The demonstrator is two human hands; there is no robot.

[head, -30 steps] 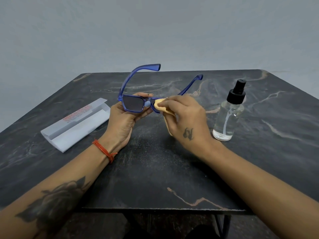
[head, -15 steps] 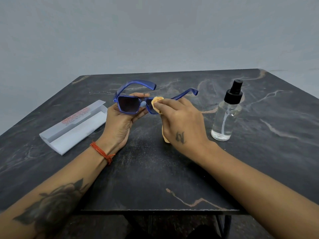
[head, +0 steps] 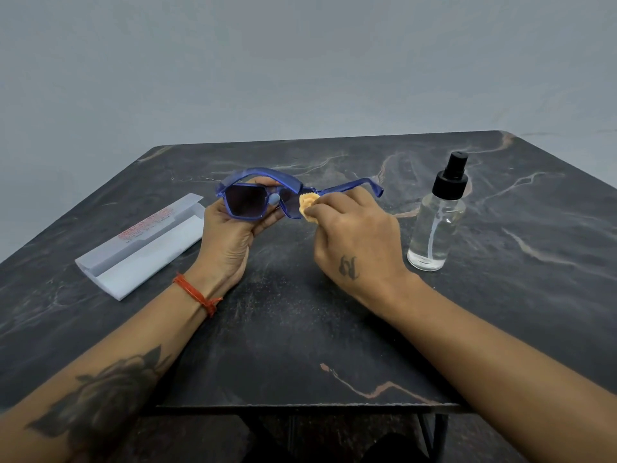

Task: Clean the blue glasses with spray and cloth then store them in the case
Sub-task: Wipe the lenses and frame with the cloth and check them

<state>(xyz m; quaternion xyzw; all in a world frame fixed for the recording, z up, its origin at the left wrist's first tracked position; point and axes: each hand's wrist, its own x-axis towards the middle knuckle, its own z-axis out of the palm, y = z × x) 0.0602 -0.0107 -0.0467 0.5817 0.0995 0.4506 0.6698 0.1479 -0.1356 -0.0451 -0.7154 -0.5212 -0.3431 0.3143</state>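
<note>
Evidently mid-wipe: the blue glasses (head: 253, 202) were held up off the table (head: 283, 329), lenses toward the camera and temples pointing away; the left hand (head: 230, 235) gripped them from below, fingers curled round the frame about the lens on that side; the right hand (head: 354, 238) pinched a small bunched yellow cloth (head: 307, 208) between thumb and fingertips, pressed against the other lens, which it largely hid; whether that lens was already clean could not be told.

Outward from the glasses: the white case (head: 140, 245) lay open on the table to their left, apart from them, red print on its lid; the spray bottle (head: 437, 218) stood upright to their right, just beyond the right hand, black pump cap on, clear liquid low inside; no hand touched either.

Judgement: the cloth step was in hand, spraying apparently done; storing not yet begun. The next move likely called for finishing this lens and perhaps the left one; then setting down the cloth, folding both temples flat and carrying the glasses left to the case; the left hand's hold would need shifting off the lens to avoid fresh smudges.
</note>
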